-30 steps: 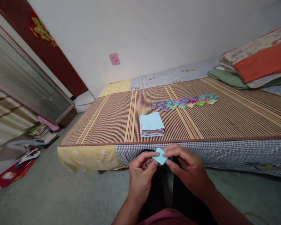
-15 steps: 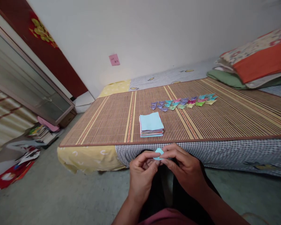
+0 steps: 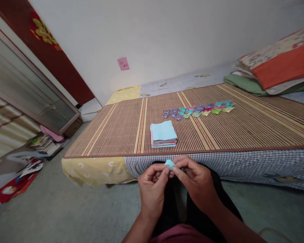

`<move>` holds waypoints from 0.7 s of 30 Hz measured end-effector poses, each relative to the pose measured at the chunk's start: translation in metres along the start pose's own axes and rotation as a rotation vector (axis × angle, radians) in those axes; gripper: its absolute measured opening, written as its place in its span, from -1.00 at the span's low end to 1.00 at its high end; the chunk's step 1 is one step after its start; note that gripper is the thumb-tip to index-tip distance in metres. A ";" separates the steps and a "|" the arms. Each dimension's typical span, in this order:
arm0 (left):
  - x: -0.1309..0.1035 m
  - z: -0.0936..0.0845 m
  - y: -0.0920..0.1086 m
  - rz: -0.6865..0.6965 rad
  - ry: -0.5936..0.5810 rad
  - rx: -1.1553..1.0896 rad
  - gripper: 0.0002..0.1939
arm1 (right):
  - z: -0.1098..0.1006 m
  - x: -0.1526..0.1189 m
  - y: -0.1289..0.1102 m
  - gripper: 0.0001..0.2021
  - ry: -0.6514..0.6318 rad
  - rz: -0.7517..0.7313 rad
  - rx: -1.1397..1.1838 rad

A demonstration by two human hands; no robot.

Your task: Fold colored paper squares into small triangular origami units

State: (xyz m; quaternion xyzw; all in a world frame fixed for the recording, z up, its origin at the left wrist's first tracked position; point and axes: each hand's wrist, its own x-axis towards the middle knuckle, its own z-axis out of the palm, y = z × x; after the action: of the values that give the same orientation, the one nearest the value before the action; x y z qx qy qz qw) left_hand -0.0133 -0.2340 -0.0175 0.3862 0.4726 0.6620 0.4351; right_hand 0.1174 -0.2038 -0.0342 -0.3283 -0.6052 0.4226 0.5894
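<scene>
A small folded piece of light blue paper (image 3: pixel 169 163) is pinched between my two hands, just off the front edge of the bed. My left hand (image 3: pixel 153 187) grips its left side with thumb and fingers. On its right side, my right hand (image 3: pixel 197 180) holds it the same way. Beyond them, on the striped mat, sits a stack of square paper (image 3: pixel 163 131) with a light blue sheet on top. Farther back lie several small folded paper pieces (image 3: pixel 199 109) in rows, purple, blue, pink, green and yellow.
The striped mat (image 3: pixel 116 131) covers the bed. Folded bedding (image 3: pixel 281 67) is piled at the right. A pink note (image 3: pixel 123 63) sticks to the wall. Books (image 3: pixel 44 144) and papers lie at the left near a glass-fronted cabinet (image 3: pixel 35 84).
Both hands have shifted slightly left with the blue paper. My thumbs now press together at its lower edge, and its top shows a more pointed shape.
</scene>
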 end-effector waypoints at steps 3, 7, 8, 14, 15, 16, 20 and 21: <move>-0.001 0.001 0.000 0.016 0.004 0.027 -0.87 | 0.001 0.000 0.000 -0.87 0.006 0.001 -0.007; -0.001 0.000 0.000 0.018 0.005 0.056 -0.86 | 0.001 0.000 -0.002 -0.83 0.000 -0.008 -0.051; -0.001 0.000 0.000 0.015 0.009 0.061 -0.84 | 0.001 0.000 -0.002 -0.83 0.000 -0.009 -0.061; -0.002 -0.002 -0.005 -0.017 0.017 0.041 -0.79 | 0.005 0.002 -0.001 -0.83 0.026 -0.001 -0.071; -0.002 -0.002 -0.006 -0.021 0.018 0.036 -0.77 | 0.006 0.002 -0.001 -0.84 0.034 0.003 -0.067; -0.001 -0.002 -0.006 -0.022 0.022 0.032 -0.76 | 0.007 0.002 -0.001 -0.85 0.039 0.012 -0.062; 0.000 -0.002 -0.005 -0.043 0.040 0.005 -0.74 | 0.007 0.002 0.000 -0.92 0.050 0.076 -0.041; 0.001 -0.002 -0.005 -0.058 0.034 -0.011 -0.73 | 0.006 0.002 0.000 -0.93 0.047 0.092 -0.036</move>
State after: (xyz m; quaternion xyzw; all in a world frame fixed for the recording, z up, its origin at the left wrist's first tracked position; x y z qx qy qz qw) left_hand -0.0147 -0.2332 -0.0224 0.3585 0.4873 0.6582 0.4482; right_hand 0.1112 -0.2032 -0.0328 -0.3761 -0.5832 0.4303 0.5773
